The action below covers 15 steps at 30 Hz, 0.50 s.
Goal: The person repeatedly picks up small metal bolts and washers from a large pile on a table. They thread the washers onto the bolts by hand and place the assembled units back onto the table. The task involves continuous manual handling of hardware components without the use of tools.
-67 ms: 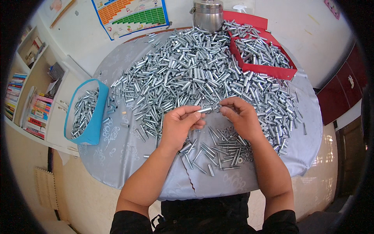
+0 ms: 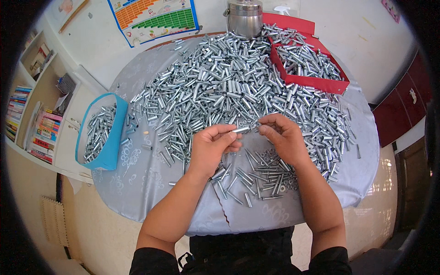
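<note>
My left hand [image 2: 213, 144] pinches a shiny metal sleeve [image 2: 241, 130] between thumb and fingers, holding it nearly level above the table. Just to its right, my right hand [image 2: 285, 140] is closed in a pinch at the sleeve's free end; whatever small part lies in those fingertips is too small to name. Behind both hands spreads a large heap of similar metal sleeves [image 2: 220, 82]. Between my forearms lie several loose bolts [image 2: 268, 176], with washers and nuts [image 2: 289, 181] scattered beside my right wrist.
A blue bin [image 2: 120, 123] holding metal sleeves stands at the table's left. At the back right, a red box [image 2: 316, 83] is filled with more of them. A steel pot [image 2: 244, 20] stands behind the heap. The round table wears a grey cloth [image 2: 151, 192].
</note>
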### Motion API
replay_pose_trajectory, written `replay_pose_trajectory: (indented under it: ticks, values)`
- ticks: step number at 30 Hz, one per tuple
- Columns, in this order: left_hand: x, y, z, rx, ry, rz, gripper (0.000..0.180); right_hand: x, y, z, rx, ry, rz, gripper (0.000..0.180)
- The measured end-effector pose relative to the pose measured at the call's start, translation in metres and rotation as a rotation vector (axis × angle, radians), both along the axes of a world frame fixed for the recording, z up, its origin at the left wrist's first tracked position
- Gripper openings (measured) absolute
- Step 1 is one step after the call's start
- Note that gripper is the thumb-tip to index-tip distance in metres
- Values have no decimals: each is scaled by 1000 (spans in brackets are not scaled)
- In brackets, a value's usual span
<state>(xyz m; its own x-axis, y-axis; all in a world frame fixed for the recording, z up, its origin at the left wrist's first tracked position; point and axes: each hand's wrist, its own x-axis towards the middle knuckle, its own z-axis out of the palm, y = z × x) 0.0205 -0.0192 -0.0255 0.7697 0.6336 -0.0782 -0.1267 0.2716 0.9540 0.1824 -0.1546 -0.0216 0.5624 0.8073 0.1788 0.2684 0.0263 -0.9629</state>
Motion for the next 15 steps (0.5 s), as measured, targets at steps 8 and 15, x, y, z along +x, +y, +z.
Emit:
replay_pose_trajectory:
  ticks: [8,15]
  values:
    - [0,0,0,3,0,-12,21,-4,1,-5,35,32,27,20]
    - [0,-1,1,20,-1,-30,20,-8,0,1,16,79,43,17]
